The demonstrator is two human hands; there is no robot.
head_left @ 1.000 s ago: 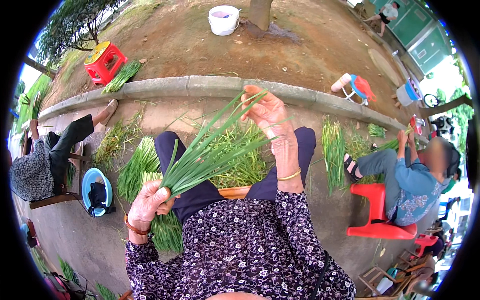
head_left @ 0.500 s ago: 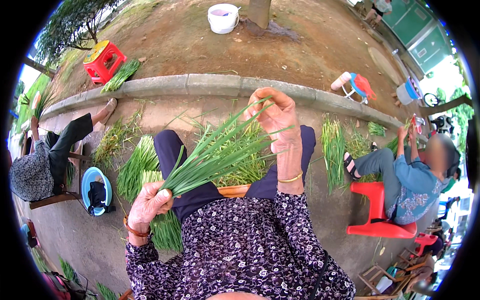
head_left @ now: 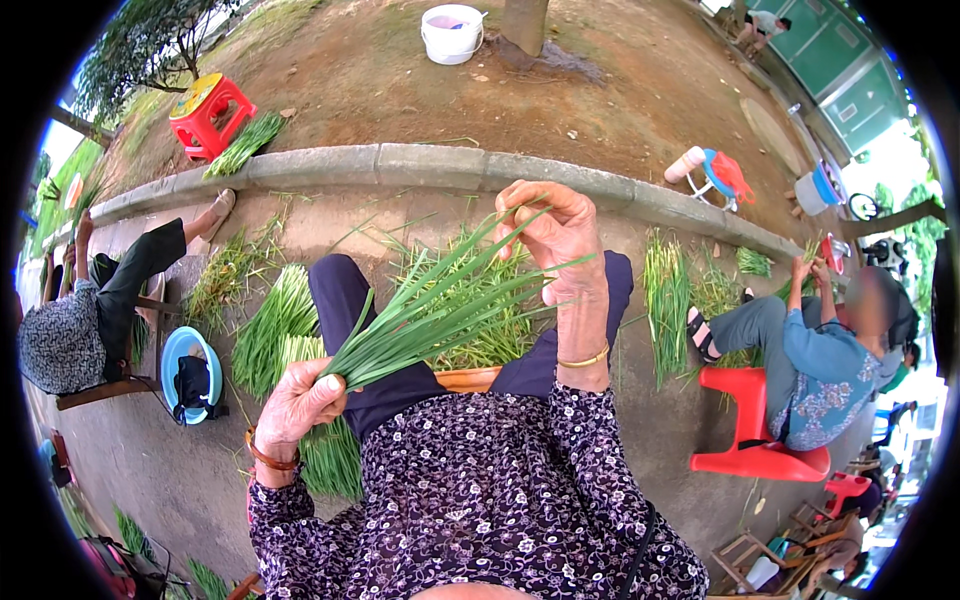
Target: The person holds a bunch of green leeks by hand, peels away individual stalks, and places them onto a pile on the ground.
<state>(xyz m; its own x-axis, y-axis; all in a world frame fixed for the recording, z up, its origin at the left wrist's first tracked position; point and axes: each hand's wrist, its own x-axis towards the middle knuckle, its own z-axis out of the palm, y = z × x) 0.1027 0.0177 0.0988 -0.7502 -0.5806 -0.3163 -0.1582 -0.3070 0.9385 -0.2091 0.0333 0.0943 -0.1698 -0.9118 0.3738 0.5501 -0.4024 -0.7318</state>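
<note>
While bare brown soil [head_left: 640, 90] fills the far side, grey paving [head_left: 630, 460] spreads around the seated person, and a stone curb [head_left: 430, 165] curves between the two. Two co-workers sit on either side: one in a blue top [head_left: 835, 380] at the right, arms raised over greens, and one in a dark patterned top [head_left: 62, 345] at the left. The right-hand co-worker sits by a red plastic seat [head_left: 735, 445]. Beyond the curb stands a red stool with a yellow top [head_left: 205, 120]; a white bucket [head_left: 450, 42] is near the tree trunk [head_left: 525, 25]. On the paving at left, a light blue basin [head_left: 212, 365] contains something black.

A loose pile of chives [head_left: 490, 340] lies between the person's knees; a neater bundle [head_left: 272, 330] lies beside the left knee, and another bundle [head_left: 667, 300] lies past the right knee. Fanned out above the lap is a bunch of chives [head_left: 400, 340], its lower ends gripped tightly in the left hand [head_left: 303, 400]. At its far end, the right hand [head_left: 550, 230] has fingers narrowly curled beside the leaf tips; whether it pinches one, I cannot tell. A gold bangle [head_left: 583, 358] circles the right wrist.
</note>
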